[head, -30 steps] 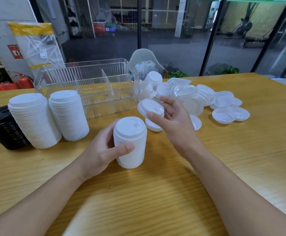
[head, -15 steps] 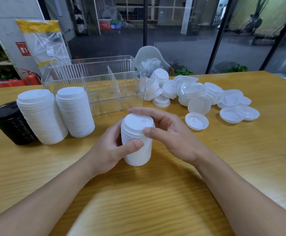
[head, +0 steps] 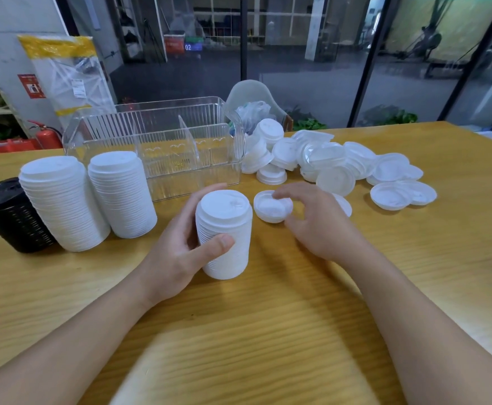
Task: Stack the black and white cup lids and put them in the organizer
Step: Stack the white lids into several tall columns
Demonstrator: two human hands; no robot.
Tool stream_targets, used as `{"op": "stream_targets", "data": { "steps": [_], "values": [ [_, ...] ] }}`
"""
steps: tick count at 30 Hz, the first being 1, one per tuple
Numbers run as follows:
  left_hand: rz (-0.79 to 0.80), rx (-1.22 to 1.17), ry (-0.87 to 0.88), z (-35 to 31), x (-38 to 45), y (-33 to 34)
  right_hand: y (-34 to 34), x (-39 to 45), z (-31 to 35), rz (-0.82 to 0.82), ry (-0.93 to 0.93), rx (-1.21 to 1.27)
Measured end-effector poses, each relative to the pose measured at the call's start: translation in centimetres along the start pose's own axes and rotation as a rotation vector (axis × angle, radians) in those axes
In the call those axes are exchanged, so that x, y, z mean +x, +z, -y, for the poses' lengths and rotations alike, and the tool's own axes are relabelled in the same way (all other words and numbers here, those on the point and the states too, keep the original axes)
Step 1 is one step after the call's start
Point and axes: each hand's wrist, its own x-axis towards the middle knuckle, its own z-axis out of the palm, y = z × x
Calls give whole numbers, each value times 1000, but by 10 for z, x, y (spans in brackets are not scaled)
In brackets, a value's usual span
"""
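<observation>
Wood-grain table [head: 414,273] carries everything in view. Toward its far edge stands the clear ribbed organizer [head: 157,141], split by a slanted divider, both compartments without lids in them. Right of the organizer spreads a loose heap of white lids [head: 326,159], some dome up, some upside down, reaching out toward two lids lying open side up [head: 399,194] at the heap's right end. Left of the organizer, in front of its left end, stand two tall white stacks [head: 63,200] [head: 122,194], touching each other, and a shorter black stack [head: 11,214] stands just beside them at the far left.

Nearer the person, a shorter white stack [head: 224,232] stands upright on the table, in front of the organizer's right compartment. Left hand [head: 180,247] has its grip round this stack: thumb across the near side, fingers curled behind it. Right hand [head: 318,220] hovers just to the right, fingers spread and bent in a wide grip, fingertips at the rim of a single white lid [head: 271,207] that lies open side up on the table; whether the fingers yet pinch that lid I cannot tell. This lid sits just beside the held stack, apart from it.
</observation>
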Motion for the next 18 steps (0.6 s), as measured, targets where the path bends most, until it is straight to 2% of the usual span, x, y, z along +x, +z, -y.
{"op": "stream_targets", "data": {
  "steps": [4, 9, 13, 18],
  "values": [
    [-10, 12, 16, 0, 0, 0, 10, 1, 1, 106, 12, -200],
    [3, 5, 17, 0, -1, 0, 11, 1, 9, -33, 5, -179],
    [-21, 10, 25, 0, -1, 1, 14, 0, 13, -5, -15, -181],
    [-58, -35, -4, 0, 0, 2, 16, -2, 11, -44, 12, -7]
  ]
}}
